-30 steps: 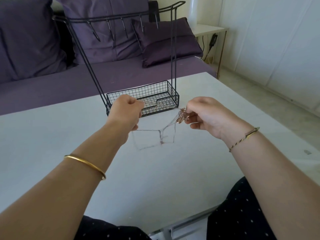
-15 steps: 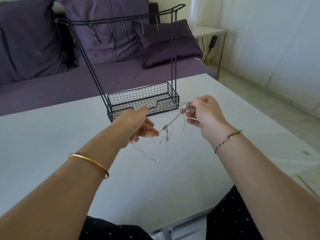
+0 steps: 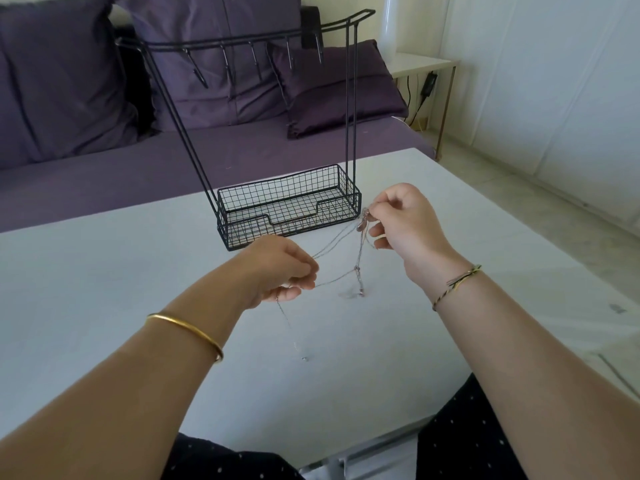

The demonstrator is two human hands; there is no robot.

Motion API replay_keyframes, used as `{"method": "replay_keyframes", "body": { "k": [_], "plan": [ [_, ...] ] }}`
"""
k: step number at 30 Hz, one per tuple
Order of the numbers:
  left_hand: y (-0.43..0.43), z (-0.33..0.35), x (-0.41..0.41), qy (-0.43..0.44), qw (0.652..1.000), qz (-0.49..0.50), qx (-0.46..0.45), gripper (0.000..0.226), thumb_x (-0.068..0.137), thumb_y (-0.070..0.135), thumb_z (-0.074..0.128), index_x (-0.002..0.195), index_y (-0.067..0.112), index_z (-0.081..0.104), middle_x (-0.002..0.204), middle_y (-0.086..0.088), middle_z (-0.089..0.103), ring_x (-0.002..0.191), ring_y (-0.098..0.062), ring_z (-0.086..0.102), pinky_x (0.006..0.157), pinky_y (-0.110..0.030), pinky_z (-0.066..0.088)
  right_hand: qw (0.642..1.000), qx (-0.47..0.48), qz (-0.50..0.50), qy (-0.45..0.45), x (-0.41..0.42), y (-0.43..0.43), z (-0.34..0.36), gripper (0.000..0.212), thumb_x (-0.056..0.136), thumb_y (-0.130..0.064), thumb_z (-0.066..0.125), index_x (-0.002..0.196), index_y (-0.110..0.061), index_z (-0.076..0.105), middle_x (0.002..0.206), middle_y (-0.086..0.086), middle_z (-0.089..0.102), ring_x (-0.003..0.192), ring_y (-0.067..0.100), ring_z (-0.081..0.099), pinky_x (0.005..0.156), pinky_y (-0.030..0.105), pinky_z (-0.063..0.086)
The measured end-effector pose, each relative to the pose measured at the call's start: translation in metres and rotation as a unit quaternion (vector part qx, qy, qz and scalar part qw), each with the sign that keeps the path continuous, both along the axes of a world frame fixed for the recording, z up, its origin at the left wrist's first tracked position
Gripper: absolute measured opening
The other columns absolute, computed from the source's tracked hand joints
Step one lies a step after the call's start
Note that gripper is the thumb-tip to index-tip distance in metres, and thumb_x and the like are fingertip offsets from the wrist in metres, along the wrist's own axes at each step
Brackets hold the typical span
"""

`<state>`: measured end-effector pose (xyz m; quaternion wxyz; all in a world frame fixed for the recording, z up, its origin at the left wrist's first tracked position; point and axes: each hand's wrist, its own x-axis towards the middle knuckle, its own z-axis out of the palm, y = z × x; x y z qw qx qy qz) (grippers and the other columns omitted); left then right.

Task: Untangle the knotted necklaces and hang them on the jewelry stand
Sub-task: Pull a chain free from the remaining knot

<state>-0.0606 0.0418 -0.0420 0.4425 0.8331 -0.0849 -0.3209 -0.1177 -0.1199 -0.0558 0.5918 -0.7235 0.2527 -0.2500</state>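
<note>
Thin silver necklaces (image 3: 357, 270), knotted together, stretch between my two hands above the white table (image 3: 138, 271). My right hand (image 3: 403, 221) pinches their upper end, where a small pinkish pendant bunch sits. My left hand (image 3: 280, 271) pinches chain strands lower and to the left; one loose end trails down from it onto the table. A knot hangs midway, its tail touching the tabletop. The black wire jewelry stand (image 3: 287, 206), with a mesh basket base and a top bar of bare hooks, stands just behind my hands.
A purple sofa (image 3: 104, 161) with several purple cushions runs behind the table. A small white side table (image 3: 420, 62) with a cable sits at the back right. The table's right edge drops to a pale floor. My dark dotted lap shows below the near edge.
My left hand dropped away from the basket, opened for a moment, then closed on the chain strands lower left. My right hand stayed put, holding the pendant end up. The chains now spread wider.
</note>
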Motion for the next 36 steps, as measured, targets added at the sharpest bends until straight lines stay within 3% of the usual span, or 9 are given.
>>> {"method": "replay_keyframes", "body": {
  "k": [3, 7, 13, 18, 22, 25, 29, 33, 36],
  "plan": [
    [0.000, -0.002, 0.002, -0.009, 1.000, -0.006, 0.011, 0.011, 0.093, 0.001, 0.056, 0.089, 0.006, 0.066, 0.087, -0.009, 0.071, 0.073, -0.011, 0.066, 0.042, -0.015, 0.044, 1.000, -0.018, 0.004, 0.002, -0.001, 0.000, 0.001, 0.009, 0.087, -0.002, 0.047, 0.086, -0.007, 0.054, 0.072, 0.000, 0.055, 0.055, 0.007, 0.054, 0.051, 0.021, 0.045],
    [0.000, -0.004, 0.004, -0.024, 0.998, -0.026, 0.056, 0.012, 0.088, -0.002, 0.063, 0.094, 0.007, 0.066, 0.086, -0.009, 0.067, 0.076, -0.012, 0.061, 0.041, -0.014, 0.042, 1.000, -0.003, -0.026, -0.016, 0.000, -0.003, 0.001, 0.007, 0.085, -0.006, 0.050, 0.080, -0.010, 0.051, 0.075, 0.003, 0.055, 0.069, 0.018, 0.052, 0.064, 0.032, 0.046],
    [0.005, -0.009, 0.009, -0.037, 0.992, -0.036, 0.113, 0.018, 0.086, -0.004, 0.063, 0.088, 0.014, 0.068, 0.095, -0.012, 0.065, 0.078, -0.014, 0.055, 0.043, -0.018, 0.036, 0.998, 0.042, -0.035, -0.038, 0.001, -0.005, 0.001, 0.015, 0.087, -0.002, 0.046, 0.076, -0.014, 0.047, 0.066, 0.003, 0.052, 0.060, 0.020, 0.052, 0.060, 0.032, 0.046],
    [0.003, -0.010, 0.008, -0.062, 0.986, -0.065, 0.142, 0.019, 0.086, -0.002, 0.062, 0.087, 0.016, 0.070, 0.085, -0.003, 0.061, 0.071, -0.010, 0.049, 0.046, -0.018, 0.032, 0.997, 0.069, 0.004, -0.042, -0.001, -0.002, 0.003, 0.017, 0.090, -0.002, 0.046, 0.080, -0.016, 0.049, 0.073, 0.003, 0.051, 0.050, 0.013, 0.054, 0.055, 0.027, 0.052],
    [0.001, -0.009, 0.008, -0.070, 0.980, -0.089, 0.166, 0.011, 0.092, 0.012, 0.059, 0.096, 0.013, 0.069, 0.083, 0.002, 0.065, 0.071, -0.009, 0.052, 0.060, -0.021, 0.042, 0.996, 0.070, 0.043, -0.042, -0.004, 0.000, 0.007, 0.020, 0.089, -0.001, 0.052, 0.076, -0.016, 0.053, 0.068, 0.003, 0.056, 0.056, 0.015, 0.052, 0.054, 0.025, 0.049],
    [0.001, -0.012, 0.005, -0.081, 0.971, -0.118, 0.190, 0.018, 0.092, 0.025, 0.061, 0.104, 0.013, 0.068, 0.100, 0.001, 0.069, 0.095, -0.014, 0.063, 0.081, -0.031, 0.046, 0.994, 0.069, 0.079, -0.039, -0.007, 0.002, 0.009, 0.019, 0.088, -0.003, 0.058, 0.073, -0.015, 0.058, 0.062, -0.002, 0.061, 0.058, 0.012, 0.056, 0.061, 0.028, 0.051],
    [-0.008, -0.005, 0.003, -0.134, 0.987, -0.067, 0.050, 0.013, 0.091, 0.019, 0.064, 0.103, 0.021, 0.070, 0.113, 0.001, 0.067, 0.109, -0.017, 0.059, 0.099, -0.038, 0.045, 0.988, 0.078, 0.127, -0.033, -0.010, 0.004, 0.010, 0.013, 0.087, -0.008, 0.064, 0.075, -0.014, 0.065, 0.068, -0.001, 0.065, 0.062, 0.011, 0.060, 0.066, 0.027, 0.053],
    [-0.019, 0.011, -0.005, -0.170, 0.979, 0.003, -0.111, 0.012, 0.087, 0.014, 0.067, 0.083, 0.025, 0.069, 0.097, -0.003, 0.071, 0.099, -0.017, 0.065, 0.089, -0.033, 0.050, 0.986, 0.059, 0.154, -0.024, -0.011, 0.005, 0.010, 0.007, 0.087, -0.010, 0.066, 0.081, -0.012, 0.068, 0.073, 0.001, 0.067, 0.066, 0.012, 0.062, 0.067, 0.025, 0.053],
    [-0.022, 0.017, -0.011, -0.193, 0.972, 0.004, -0.132, 0.010, 0.086, 0.015, 0.069, 0.079, 0.023, 0.068, 0.087, -0.001, 0.070, 0.085, -0.013, 0.063, 0.078, -0.025, 0.050, 0.986, 0.045, 0.158, -0.020, -0.012, 0.005, 0.010, 0.009, 0.086, -0.008, 0.065, 0.080, -0.014, 0.068, 0.071, -0.003, 0.068, 0.065, 0.009, 0.064, 0.071, 0.026, 0.052]
  ]
}}
